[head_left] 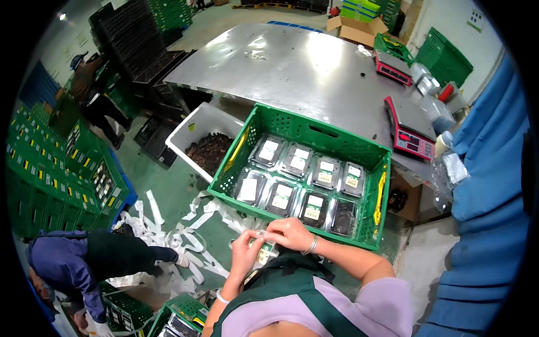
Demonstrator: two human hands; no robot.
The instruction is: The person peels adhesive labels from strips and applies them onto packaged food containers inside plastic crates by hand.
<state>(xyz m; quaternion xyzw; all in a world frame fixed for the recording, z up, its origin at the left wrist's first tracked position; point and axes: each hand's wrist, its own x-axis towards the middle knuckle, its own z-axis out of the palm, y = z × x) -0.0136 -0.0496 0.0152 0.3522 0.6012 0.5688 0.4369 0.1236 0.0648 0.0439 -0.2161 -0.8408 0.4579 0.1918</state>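
Close to my body I hold a clear plastic clamshell box (pixel 264 255) with a green and white label. My left hand (pixel 242 255) grips it from the left side. My right hand (pixel 291 233) bends over its top edge, fingers pressed together near the left fingertips. Just beyond my hands is a green plastic crate (pixel 320 128) holding two rows of clamshell packs with dark contents. Most carry labels, such as the pack at the front middle (pixel 313 209). On the front right pack (pixel 343 218) I see no label.
A metal table (pixel 264 62) stands behind the crate, with two red scales (pixel 412 132) at its right. A white bin (pixel 193 126) holds dark pieces. White paper strips (pixel 196 224) litter the floor. One person (pixel 84 258) bends over crates at left; another person (pixel 92 90) stands farther back.
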